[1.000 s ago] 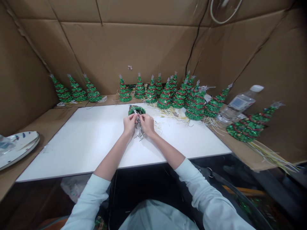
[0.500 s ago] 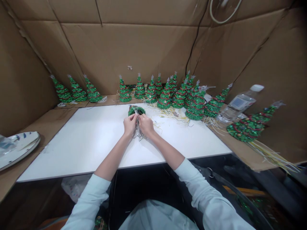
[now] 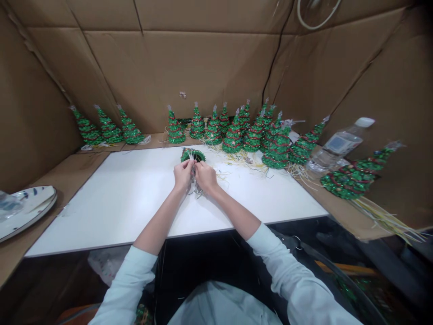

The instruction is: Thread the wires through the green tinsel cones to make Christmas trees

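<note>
Brown cardboard sheets point(image 3: 203, 67) line the back and sides, above a cardboard ledge point(image 3: 67, 176). At the ledge's left end sits a white plate with blue marks point(image 3: 34, 210), a clear plastic item point(image 3: 8, 204) resting on it. Three glittery green cone trees point(image 3: 108, 131) wound with red garland stand along the back left corner, and a dense group of similar trees point(image 3: 230, 135) continues behind the far edge of the white board point(image 3: 101, 212).

Near that far edge, just left of its middle, the left hand point(image 3: 183, 176) and right hand point(image 3: 205, 177) almost touch, both pinched narrowly on pale raffia strands point(image 3: 197, 189). Those strands rise from a small green tinsel tree point(image 3: 192, 155), tipped so its round, dark-centred end faces up, just beyond the hands and mostly hidden by them. Pale blue sleeves point(image 3: 128, 289) cover the forearms up to the wrists' near side.

Loose strands point(image 3: 238, 158) lie along the board's far right edge. Further right are a clear plastic water bottle point(image 3: 338, 146) with a white cap and a large tilted tinsel tree point(image 3: 352, 179), its long strands point(image 3: 382, 219) trailing over the ledge's right corner.
</note>
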Motion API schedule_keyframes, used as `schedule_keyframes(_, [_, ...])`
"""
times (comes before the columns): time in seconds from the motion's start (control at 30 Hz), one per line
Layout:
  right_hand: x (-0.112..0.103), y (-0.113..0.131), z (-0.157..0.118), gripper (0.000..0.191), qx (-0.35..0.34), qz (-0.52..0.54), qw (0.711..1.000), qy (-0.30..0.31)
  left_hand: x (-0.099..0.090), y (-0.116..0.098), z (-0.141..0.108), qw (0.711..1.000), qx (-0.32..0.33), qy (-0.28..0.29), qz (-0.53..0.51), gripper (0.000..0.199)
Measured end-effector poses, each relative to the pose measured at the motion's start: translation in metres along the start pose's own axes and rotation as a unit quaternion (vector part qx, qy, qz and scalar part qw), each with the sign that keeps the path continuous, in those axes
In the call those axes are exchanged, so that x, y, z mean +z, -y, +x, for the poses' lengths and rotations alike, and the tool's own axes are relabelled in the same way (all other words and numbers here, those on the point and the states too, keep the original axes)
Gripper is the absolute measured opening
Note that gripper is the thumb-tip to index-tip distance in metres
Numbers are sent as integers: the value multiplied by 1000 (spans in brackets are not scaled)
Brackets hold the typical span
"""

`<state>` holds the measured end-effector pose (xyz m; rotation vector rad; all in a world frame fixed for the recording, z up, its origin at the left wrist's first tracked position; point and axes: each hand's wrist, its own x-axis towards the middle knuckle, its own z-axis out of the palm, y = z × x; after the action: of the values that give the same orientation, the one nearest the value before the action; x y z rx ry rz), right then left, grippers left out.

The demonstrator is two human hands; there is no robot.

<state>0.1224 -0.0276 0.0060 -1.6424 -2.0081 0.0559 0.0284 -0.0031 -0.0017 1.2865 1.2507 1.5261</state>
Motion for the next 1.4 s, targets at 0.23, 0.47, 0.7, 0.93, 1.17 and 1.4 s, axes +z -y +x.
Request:
schedule_keyframes(0.23, [1,-1,2,34,6,18,1000,-11,1,0,-2,1000,0,0,-5,28])
schedule_keyframes(0.47, [-2,-1,1,33,13,51,998,-15,1,0,-1,1000,-4,-2,-14,25])
schedule_keyframes(0.7, [3,-5,4,23,83,222,971,-44,0,-2,-1,998,-29,-12,-50,27])
schedule_keyframes(0.93, [3,-6,11,27,26,314,937,-149,1,6,2,1000,1,11,-17,27])
schedule_keyframes(1.17, [6,-15,21,21,128,480,863,-94,2,6,-3,997,27,58,50,32])
schedule_keyframes(1.4, [12,-20,25,16,136,545,824,-76,2,11,-3,996,26,72,50,34])
